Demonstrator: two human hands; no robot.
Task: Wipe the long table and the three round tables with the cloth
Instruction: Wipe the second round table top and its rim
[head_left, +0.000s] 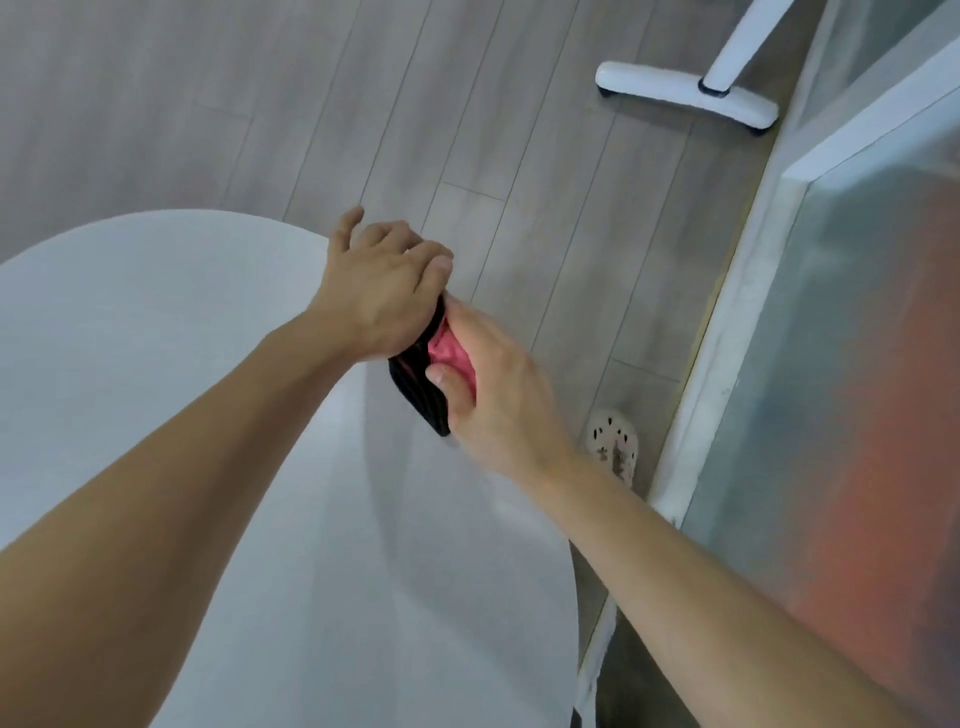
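Observation:
A white round table fills the lower left of the head view. Above its right edge both hands hold a folded cloth, black on the outside with a pink inner face. My left hand curls its fingers over the cloth's far end, its thumb sticking up free. My right hand grips the near end, thumb pressed on the pink face and fingers wrapped behind. The cloth hangs just over the table's edge; whether it touches the top is unclear.
Grey wood-plank floor lies beyond the table. A white stand base with small wheels sits at the upper right. A frosted glass partition with a white frame runs down the right side. My light perforated shoe shows beside it.

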